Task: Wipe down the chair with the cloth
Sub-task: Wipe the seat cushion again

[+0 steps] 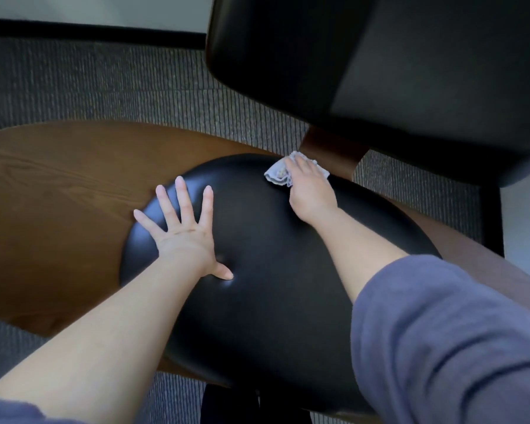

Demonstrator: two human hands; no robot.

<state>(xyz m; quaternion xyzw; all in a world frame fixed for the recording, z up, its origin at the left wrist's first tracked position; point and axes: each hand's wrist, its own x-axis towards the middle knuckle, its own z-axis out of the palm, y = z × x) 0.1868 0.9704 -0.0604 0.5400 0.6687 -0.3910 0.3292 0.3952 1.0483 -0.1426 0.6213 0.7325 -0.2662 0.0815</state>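
The chair has a round black padded seat (266, 270) set on a brown wooden shell (49, 203), and a black padded backrest (380, 65) rises at the upper right. My left hand (184, 234) lies flat on the seat's left side with fingers spread, holding nothing. My right hand (309, 191) presses a small crumpled pale grey cloth (277, 172) against the far edge of the seat, near the wooden post that joins the backrest. Most of the cloth is hidden under the hand.
Grey ribbed carpet (120, 87) covers the floor around the chair. A dark baseboard and pale wall (89, 10) run along the top left. A dark chair leg (491, 221) stands at the right, beside a pale floor strip.
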